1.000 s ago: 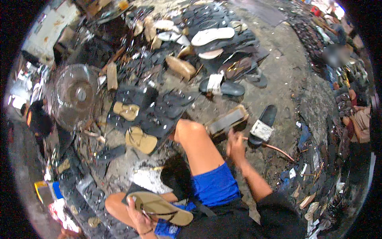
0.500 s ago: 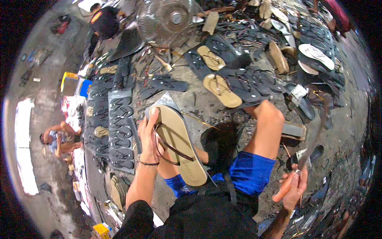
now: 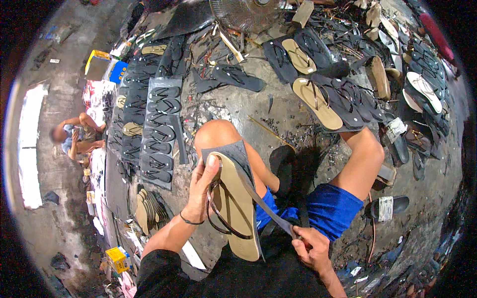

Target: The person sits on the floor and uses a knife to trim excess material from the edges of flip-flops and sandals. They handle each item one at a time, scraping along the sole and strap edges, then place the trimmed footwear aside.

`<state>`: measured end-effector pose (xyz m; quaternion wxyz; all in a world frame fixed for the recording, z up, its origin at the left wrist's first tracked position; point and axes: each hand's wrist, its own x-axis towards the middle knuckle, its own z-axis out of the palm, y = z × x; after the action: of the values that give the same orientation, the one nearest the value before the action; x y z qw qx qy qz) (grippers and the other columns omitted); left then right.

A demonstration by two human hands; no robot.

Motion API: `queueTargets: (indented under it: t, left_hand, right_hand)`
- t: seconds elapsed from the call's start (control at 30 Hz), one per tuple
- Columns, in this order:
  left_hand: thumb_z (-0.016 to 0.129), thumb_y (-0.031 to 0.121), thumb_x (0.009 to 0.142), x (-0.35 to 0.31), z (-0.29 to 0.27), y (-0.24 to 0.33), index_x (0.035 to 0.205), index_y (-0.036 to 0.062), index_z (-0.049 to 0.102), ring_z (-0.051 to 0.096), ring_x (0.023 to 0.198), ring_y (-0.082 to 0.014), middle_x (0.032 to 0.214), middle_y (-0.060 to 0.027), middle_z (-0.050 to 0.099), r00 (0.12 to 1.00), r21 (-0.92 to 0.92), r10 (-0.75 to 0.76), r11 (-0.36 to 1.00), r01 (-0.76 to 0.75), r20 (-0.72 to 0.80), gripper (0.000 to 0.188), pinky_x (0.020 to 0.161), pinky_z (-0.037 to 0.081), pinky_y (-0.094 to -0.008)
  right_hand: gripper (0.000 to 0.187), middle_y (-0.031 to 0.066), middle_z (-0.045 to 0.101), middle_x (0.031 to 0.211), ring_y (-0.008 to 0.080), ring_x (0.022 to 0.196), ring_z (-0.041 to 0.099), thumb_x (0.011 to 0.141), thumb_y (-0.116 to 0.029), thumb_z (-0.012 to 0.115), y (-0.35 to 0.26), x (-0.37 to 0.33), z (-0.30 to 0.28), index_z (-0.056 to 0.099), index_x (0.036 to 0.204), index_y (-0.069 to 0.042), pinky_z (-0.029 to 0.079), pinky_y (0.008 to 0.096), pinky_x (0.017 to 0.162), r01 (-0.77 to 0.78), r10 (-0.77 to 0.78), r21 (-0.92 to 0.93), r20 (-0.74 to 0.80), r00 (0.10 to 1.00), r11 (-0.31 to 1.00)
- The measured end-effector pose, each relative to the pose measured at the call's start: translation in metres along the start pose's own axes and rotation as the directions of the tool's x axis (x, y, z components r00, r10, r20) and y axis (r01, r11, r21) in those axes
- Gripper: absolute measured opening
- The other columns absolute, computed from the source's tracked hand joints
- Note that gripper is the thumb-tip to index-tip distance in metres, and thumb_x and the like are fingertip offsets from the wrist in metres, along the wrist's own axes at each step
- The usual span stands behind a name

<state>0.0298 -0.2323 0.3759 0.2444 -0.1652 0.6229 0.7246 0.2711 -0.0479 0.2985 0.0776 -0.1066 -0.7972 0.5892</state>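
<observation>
The head view shows one tan sandal [image 3: 236,198] with brown straps, held up in front of the person's left knee [image 3: 217,133], its sole against one grey sheet [image 3: 236,151] that juts past the toe. Two bare hands are at work. The left hand [image 3: 201,191] grips the sandal's edge, thumb on top of the sole. The right hand [image 3: 312,251] is closed around one end of a single long grey blade [image 3: 268,208], which runs along the sandal's right edge; whether it touches the sole cannot be told.

Beyond, two more tan sandals [image 3: 323,111] lie beside several dark sandals [image 3: 348,111], too overlapped to count. Two dark sandals with white-wrapped straps [image 3: 402,204] lie on the floor [image 3: 238,109] at the right. One fan [image 3: 243,15] stands at the top, and one person [image 3: 77,139] sits far left.
</observation>
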Motion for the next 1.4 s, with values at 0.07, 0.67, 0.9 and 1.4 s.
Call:
queueTargets:
  t: [0.07,0.67,0.9,1.4]
  left_hand:
    - [0.064,0.024,0.098,0.002,-0.002,-0.006,0.128,0.0075,0.051,0.065,0.098,-0.0145,0.111,-0.005,0.065,0.997,0.062,0.043,0.997,-0.047,0.058,0.036,0.083,0.056,-0.033]
    - [0.073,0.02,0.088,0.006,0.03,-0.013,0.12,0.0049,0.052,0.058,0.102,-0.0131,0.107,-0.0044,0.062,0.868,0.391,-0.019,0.897,-0.204,0.496,0.041,0.09,0.047,-0.0314]
    - [0.079,0.023,0.086,0.014,0.092,0.034,0.116,0.0015,0.063,0.062,0.097,-0.0112,0.104,-0.0036,0.068,0.769,0.569,-0.121,0.745,-0.348,0.628,0.04,0.085,0.051,-0.0302]
    - [0.052,0.041,0.099,-0.004,0.087,-0.088,0.127,0.0116,0.058,0.063,0.113,-0.0313,0.122,-0.0092,0.065,0.924,-0.609,0.074,0.771,0.185,0.374,0.042,0.098,0.05,-0.0512]
  right_hand:
    - [0.032,0.0133,0.073,0.097,0.0252,0.073,0.069,0.079,-0.012,0.077,0.002,0.008,0.0,0.07,0.108,-0.003,0.053,0.0343,0.065,0.044,-0.052,-0.11,-0.075,0.996,0.993]
    - [0.024,0.0098,0.063,0.07,0.0285,0.058,0.064,0.085,-0.025,0.075,-0.082,0.132,-0.08,0.071,0.103,-0.01,0.052,0.0381,0.053,0.036,0.006,-0.278,0.147,0.989,0.96]
    - [0.047,0.008,0.073,0.094,0.0188,0.08,0.068,0.092,-0.01,0.063,-0.073,0.18,-0.098,0.054,0.138,-0.005,0.053,0.0349,0.073,-0.135,0.018,0.291,0.371,0.928,0.947]
    - [0.056,0.0087,0.066,0.099,0.0092,0.079,0.058,0.091,0.003,0.056,-0.022,0.089,-0.051,0.044,0.146,0.001,0.049,0.0237,0.074,-0.044,0.083,0.673,-0.026,0.996,0.739]
